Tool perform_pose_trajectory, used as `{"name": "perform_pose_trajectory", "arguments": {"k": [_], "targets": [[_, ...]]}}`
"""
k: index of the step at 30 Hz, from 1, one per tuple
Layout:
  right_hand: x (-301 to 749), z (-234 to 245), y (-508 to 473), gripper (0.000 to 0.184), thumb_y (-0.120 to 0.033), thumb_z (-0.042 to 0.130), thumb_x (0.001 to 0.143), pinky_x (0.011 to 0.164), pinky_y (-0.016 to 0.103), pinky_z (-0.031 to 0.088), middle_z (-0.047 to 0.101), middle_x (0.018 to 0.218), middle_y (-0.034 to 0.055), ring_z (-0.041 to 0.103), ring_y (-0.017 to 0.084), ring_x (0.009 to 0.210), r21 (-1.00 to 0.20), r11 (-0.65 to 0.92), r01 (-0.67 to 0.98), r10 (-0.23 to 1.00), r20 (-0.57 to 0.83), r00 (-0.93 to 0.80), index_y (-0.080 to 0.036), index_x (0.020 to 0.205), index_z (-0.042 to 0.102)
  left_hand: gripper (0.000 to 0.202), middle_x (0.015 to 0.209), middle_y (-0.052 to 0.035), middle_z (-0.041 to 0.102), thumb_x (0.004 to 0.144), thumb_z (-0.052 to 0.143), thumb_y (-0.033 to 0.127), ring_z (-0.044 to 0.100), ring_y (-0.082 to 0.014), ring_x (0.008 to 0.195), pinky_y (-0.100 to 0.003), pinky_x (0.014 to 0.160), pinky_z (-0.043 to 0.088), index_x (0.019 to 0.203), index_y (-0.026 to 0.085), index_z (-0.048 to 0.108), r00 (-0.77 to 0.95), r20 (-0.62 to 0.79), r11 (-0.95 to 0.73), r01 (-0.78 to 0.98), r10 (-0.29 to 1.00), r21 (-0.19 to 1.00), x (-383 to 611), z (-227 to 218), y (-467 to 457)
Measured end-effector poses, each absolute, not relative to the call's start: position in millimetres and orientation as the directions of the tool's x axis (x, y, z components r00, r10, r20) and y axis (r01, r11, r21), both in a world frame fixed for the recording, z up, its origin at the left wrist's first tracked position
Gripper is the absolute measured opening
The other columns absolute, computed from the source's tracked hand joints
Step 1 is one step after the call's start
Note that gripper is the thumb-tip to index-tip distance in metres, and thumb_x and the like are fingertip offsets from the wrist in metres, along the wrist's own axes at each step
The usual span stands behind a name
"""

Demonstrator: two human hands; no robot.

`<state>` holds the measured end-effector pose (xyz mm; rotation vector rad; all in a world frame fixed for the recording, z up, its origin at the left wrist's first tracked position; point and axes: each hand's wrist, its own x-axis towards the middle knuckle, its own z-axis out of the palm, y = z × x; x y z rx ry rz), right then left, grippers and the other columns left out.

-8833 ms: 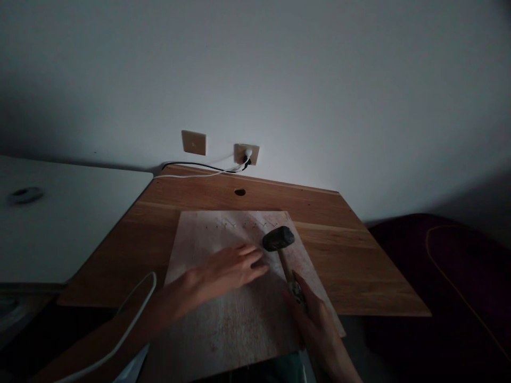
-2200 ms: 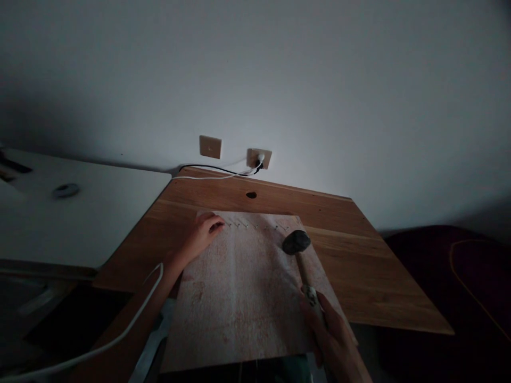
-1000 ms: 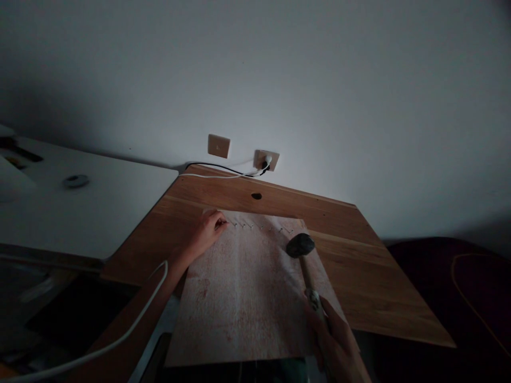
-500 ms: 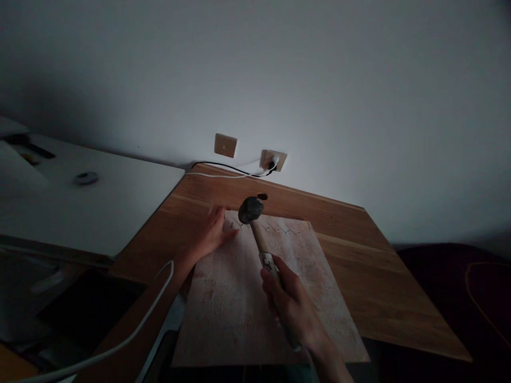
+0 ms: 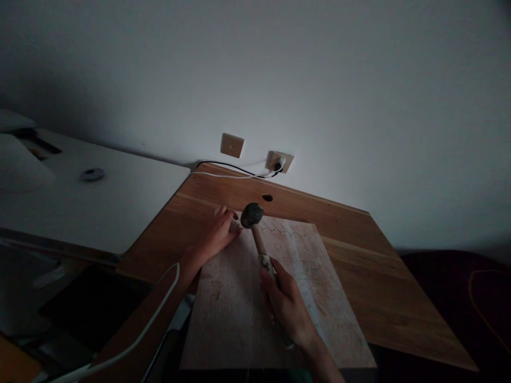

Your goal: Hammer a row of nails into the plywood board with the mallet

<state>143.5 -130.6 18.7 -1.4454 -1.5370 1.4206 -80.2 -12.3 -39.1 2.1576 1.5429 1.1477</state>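
The right hand (image 5: 287, 304) wraps its fingers closed around the taped lower part of the wooden handle of a dark-headed mallet (image 5: 252, 215), which rises at a slant with its head apparently lifted clear of the board, right beside the left hand's fingertips. The left hand (image 5: 217, 235) lies at the far edge of the pale, reddish-stained board (image 5: 255, 314), its fingers loosely bent and pinched together among the row of small nails (image 5: 285, 229); whether they hold one is too small to tell. Good work here seems to call for a firm grip low on the handle, a short, square stroke from the wrist, and left fingers kept low and out of the head's line. Counted, there are two hands, one mallet and one board, on one wooden counter (image 5: 359, 250); the nails form a zigzag row too dim to count. One round hole (image 5: 267, 198) pierces the counter. A white desk (image 5: 99, 207) adjoins it, and the wall behind carries two plates: one blank plate (image 5: 232, 144) and one socket (image 5: 280, 161), with one white and one black cable (image 5: 235, 173) running from it.
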Motion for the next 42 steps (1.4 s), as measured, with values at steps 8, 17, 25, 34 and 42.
{"name": "perform_pose_trajectory", "arguments": {"k": [8,17,25,34,42], "targets": [[160,14,-144,0.047,-0.067,0.057,0.097,0.033,0.017,0.035,0.047,0.064,-0.0105,0.039,0.007,0.04,-0.949,-0.229,0.218,0.959,-0.258,-0.118,-0.021,0.11,0.054,0.016,0.093,-0.0027,0.06,0.096,0.066,0.018,0.063,-0.0201,0.09,-0.034,0.084,0.052,0.081,0.021,0.063,0.192,0.446,-0.446,0.682,0.874,0.58,-78,-36,-9],[143,29,-134,0.041,-0.06,0.053,0.102,0.034,0.016,0.039,0.05,0.063,-0.0096,0.044,0.007,0.04,-0.951,-0.17,0.258,0.945,-0.231,-0.232,-0.022,0.116,0.057,0.018,0.111,-0.007,0.065,0.089,0.072,0.022,0.065,-0.0263,0.104,-0.041,0.093,0.054,0.107,0.022,0.068,0.158,0.414,-0.405,0.669,0.896,0.623,-80,-39,-9],[132,31,-132,0.044,-0.056,0.049,0.104,0.037,0.017,0.038,0.05,0.058,-0.0094,0.047,0.009,0.041,-0.935,-0.123,0.331,0.929,-0.227,-0.294,-0.019,0.125,0.06,0.048,0.124,-0.0097,0.061,0.08,0.075,0.019,0.061,-0.0316,0.12,-0.047,0.102,0.054,0.125,0.023,0.058,0.089,0.432,-0.375,0.67,0.897,0.641,-77,-39,-9],[141,19,-145,0.05,-0.062,0.055,0.101,0.036,0.017,0.037,0.047,0.061,-0.0097,0.04,0.008,0.042,-0.946,-0.205,0.25,0.942,-0.26,-0.21,-0.019,0.126,0.058,0.011,0.108,-0.0064,0.062,0.09,0.073,0.021,0.065,-0.0251,0.101,-0.04,0.091,0.055,0.098,0.022,0.067,0.151,0.425,-0.404,0.686,0.893,0.605,-80,-40,-9],[163,12,-170,0.059,-0.068,0.059,0.095,0.034,0.018,0.036,0.048,0.061,-0.0093,0.039,0.009,0.042,-0.929,-0.313,0.196,0.943,-0.328,-0.051,-0.019,0.127,0.056,0.016,0.093,-0.0037,0.063,0.099,0.06,0.018,0.064,-0.0199,0.088,-0.034,0.082,0.05,0.084,0.02,0.066,0.223,0.411,-0.446,0.665,0.884,0.599,-79,-31,-9]]}}
